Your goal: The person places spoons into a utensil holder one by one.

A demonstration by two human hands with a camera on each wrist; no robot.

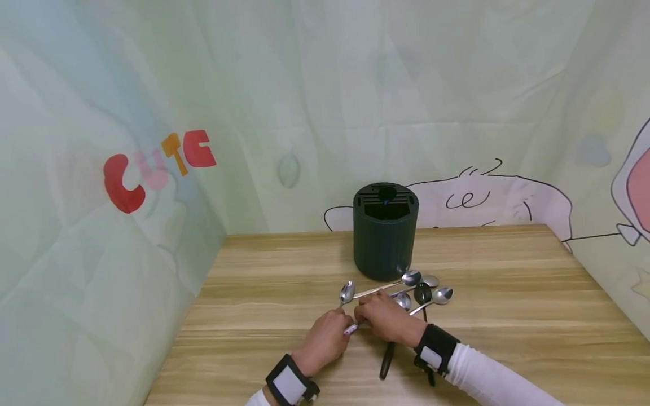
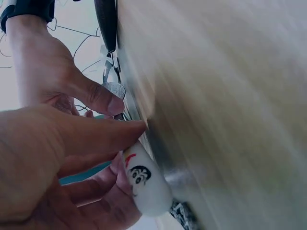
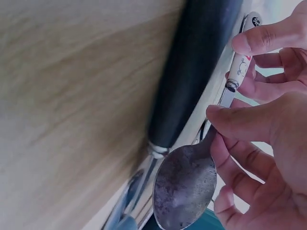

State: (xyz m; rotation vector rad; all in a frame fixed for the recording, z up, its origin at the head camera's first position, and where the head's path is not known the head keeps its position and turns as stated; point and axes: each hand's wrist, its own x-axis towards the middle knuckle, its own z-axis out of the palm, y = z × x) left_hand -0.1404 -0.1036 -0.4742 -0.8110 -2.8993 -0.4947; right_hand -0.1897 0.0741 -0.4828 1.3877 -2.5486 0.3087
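A metal spoon with a white, cartoon-printed handle (image 3: 241,67) lies between both hands. My left hand (image 1: 327,338) pinches that handle between thumb and fingers; its rounded end (image 2: 151,196) sticks out in the left wrist view. My right hand (image 1: 388,318) pinches the spoon's neck, close to the worn, dull bowl (image 3: 186,184). Just beyond the left hand, another spoon's bowl (image 1: 347,292) shows, its lower part hidden by the hand. A black handle (image 3: 192,76) lies on the table close by the right hand.
A dark green ribbed utensil holder (image 1: 383,248) with a slotted top stands at the back of the wooden table (image 1: 264,282). In front of it lie several spoons, including a silver one (image 1: 443,295) and a dark one (image 1: 422,293). A printed cloth (image 1: 289,101) hangs behind.
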